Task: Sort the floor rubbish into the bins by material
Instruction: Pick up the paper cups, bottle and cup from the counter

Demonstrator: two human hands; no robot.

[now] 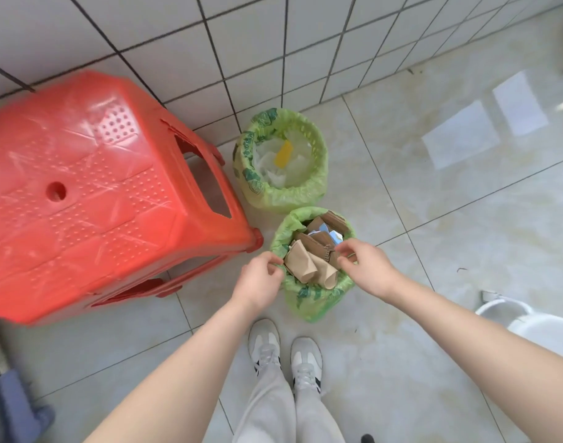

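Observation:
Two small bins lined with green plastic bags stand on the tiled floor. The near bin [309, 298] holds brown cardboard pieces and paper cups [309, 266]. The far bin [257, 183] holds clear plastic wrap and a yellow piece [284, 153]. My left hand [257, 282] pinches the green bag rim at the near bin's left side. My right hand [364, 266] has curled fingers at the bin's right rim, thumb and forefinger pinching the bag edge next to the cardboard.
A red plastic stool [91, 193] stands close to the left of both bins. The tiled wall [273, 43] runs behind. A white bucket [536, 324] sits at the right edge, a mop handle [5, 378] at bottom left. My shoes [286, 356] are just below the near bin.

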